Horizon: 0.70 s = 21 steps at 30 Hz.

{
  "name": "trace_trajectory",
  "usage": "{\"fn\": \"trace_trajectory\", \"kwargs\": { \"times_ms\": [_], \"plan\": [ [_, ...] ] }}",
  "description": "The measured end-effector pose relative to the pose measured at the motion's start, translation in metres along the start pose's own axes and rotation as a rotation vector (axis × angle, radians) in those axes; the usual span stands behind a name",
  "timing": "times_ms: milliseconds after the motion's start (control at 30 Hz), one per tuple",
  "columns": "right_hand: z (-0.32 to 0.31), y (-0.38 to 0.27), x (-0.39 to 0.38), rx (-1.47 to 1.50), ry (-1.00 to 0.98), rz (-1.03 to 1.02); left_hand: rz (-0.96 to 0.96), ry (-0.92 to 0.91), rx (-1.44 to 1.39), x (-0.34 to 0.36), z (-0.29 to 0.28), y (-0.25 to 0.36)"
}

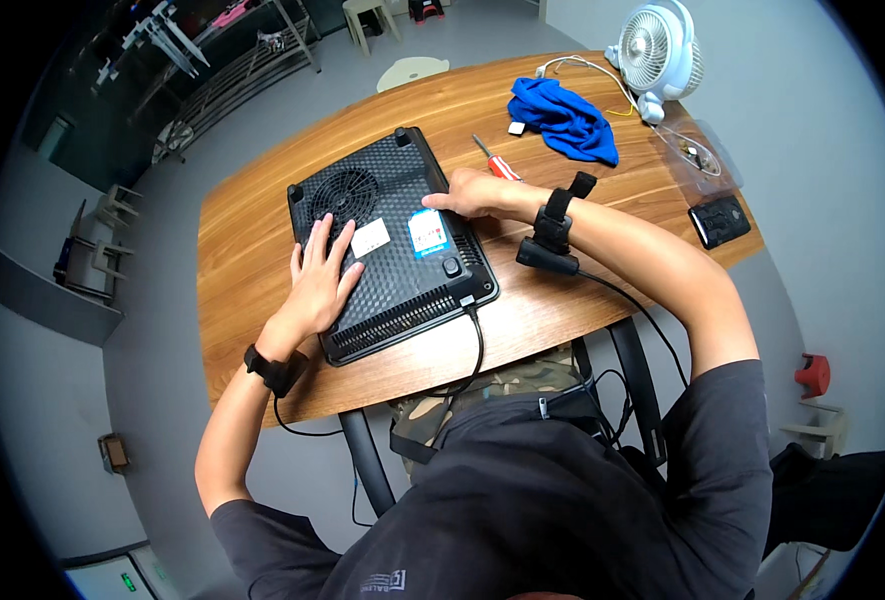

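Observation:
A black induction cooker (394,190) lies bottom up on the wooden table, its round fan grille (345,195) and rubber feet showing. My left hand (319,275) rests open on the underside, fingers spread below the grille. At the right edge, my right hand (472,195) is closed on the cooker; one digit reaches over the surface and its other fingers are mostly hidden. A white label (370,238) and a blue-and-white sticker (428,234) sit between the hands. The power cord (479,345) leaves the near right corner and drops over the table's front edge.
Beyond my right hand lies a red-handled screwdriver (502,167). A blue cloth (564,120), a white fan (652,55), a clear tray (702,165) with small parts and a black box-like item (719,221) occupy the right side. Cables run from both wrist bands.

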State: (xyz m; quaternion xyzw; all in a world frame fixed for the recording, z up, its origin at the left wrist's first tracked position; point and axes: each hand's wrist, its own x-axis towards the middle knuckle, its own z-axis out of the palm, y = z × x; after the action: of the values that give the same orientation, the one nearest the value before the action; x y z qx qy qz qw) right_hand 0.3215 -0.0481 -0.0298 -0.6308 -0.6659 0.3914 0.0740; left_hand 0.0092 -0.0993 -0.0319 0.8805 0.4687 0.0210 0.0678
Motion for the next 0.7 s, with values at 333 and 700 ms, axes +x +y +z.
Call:
{"fn": "trace_trajectory", "kwargs": {
  "times_ms": [333,700],
  "plan": [
    [0.009,0.012,0.010,0.090,0.012,0.006,-0.006,-0.005,0.013,0.000,0.002,-0.001],
    [0.005,0.010,0.013,0.047,-0.051,-0.039,-0.014,-0.059,0.057,0.001,-0.002,0.001]
  ]
}}
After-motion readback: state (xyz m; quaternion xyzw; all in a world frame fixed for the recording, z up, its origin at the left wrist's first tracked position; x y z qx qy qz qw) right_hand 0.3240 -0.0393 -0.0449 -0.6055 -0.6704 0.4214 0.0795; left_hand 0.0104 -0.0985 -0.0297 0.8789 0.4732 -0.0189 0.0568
